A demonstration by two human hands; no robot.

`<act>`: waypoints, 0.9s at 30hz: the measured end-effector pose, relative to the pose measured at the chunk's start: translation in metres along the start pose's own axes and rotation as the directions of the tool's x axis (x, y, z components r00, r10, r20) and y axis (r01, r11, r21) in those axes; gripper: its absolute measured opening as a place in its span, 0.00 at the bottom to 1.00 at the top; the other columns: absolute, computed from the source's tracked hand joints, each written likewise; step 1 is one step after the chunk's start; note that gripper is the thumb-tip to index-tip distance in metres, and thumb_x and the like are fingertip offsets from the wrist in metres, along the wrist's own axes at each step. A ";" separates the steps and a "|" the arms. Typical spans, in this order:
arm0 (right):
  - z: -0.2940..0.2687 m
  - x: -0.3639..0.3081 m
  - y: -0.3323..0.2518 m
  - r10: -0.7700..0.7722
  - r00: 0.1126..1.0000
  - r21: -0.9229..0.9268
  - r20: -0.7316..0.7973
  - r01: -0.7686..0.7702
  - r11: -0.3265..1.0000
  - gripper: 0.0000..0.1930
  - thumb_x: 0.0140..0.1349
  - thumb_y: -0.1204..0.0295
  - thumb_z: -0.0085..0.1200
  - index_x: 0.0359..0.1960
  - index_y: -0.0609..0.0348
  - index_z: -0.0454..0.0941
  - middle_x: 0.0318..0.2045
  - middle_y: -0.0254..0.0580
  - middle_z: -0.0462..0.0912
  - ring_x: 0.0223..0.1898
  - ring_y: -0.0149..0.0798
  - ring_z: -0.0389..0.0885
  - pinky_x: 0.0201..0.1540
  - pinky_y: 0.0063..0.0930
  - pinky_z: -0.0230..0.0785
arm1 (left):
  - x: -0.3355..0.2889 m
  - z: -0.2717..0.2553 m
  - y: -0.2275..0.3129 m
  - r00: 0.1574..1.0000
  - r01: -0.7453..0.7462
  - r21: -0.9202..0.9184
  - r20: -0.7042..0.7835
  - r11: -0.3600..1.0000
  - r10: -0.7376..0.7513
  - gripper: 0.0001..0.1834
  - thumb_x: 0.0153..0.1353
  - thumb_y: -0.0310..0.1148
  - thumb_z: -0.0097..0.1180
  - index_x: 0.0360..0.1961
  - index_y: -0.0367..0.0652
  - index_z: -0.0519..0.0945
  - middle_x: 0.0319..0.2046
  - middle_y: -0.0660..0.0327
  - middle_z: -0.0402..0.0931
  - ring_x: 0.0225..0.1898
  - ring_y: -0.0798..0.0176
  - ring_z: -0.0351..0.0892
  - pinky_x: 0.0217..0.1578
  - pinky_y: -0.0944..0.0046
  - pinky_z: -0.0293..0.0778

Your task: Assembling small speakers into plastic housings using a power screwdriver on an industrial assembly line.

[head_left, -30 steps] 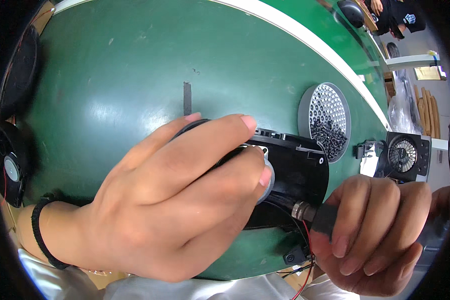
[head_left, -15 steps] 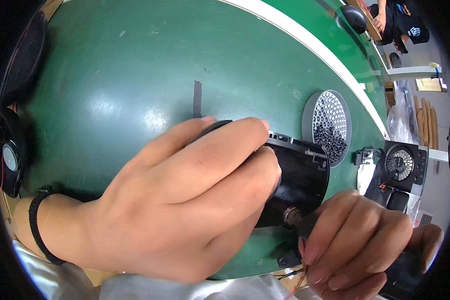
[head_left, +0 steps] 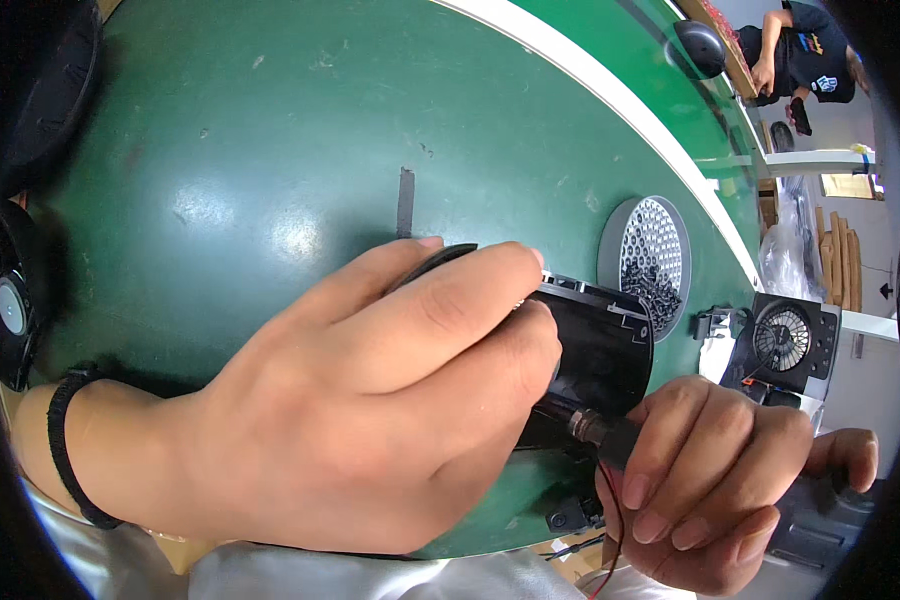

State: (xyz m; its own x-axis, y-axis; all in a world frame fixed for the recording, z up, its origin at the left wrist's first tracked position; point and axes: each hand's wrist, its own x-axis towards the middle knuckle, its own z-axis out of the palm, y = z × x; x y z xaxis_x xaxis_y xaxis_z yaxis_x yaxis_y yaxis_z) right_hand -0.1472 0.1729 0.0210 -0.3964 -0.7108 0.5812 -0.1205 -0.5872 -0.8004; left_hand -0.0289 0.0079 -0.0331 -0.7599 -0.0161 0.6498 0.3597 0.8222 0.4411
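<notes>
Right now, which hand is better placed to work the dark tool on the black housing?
Right, I'd judge: your right hand grips the dark tool, its metal collar toward the black housing, while your left hand holds that housing.

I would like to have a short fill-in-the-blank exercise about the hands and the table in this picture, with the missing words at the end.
1. The black plastic part is gripped by the ____ hand.
2. The dark tool with a metal collar is held in the ____ hand.
3. The small black screws lie in a round dish coloured ____.
4. The tabletop is coloured ____.

Missing words: left; right; gray; green.
</notes>
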 end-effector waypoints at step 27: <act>0.008 0.022 -0.033 0.293 0.955 -0.124 -0.046 -0.297 0.947 0.25 0.78 0.66 0.47 0.73 0.25 0.62 0.32 0.32 0.71 0.25 0.34 0.72 0.31 0.33 0.72 | 0.006 -0.004 0.009 0.997 0.049 0.136 0.059 0.989 -0.057 0.20 0.39 0.27 0.67 0.40 0.49 0.89 0.46 0.55 0.74 0.50 0.45 0.75 0.44 0.56 0.81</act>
State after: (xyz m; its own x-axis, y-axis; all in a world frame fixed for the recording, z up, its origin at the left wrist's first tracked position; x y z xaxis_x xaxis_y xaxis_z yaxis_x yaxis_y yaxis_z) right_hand -0.1443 0.1734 0.0616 -0.4555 -0.8331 0.3137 -0.1092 -0.2974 -0.9485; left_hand -0.0282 0.0129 -0.0230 -0.8096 -0.0297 0.5862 0.2452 0.8903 0.3836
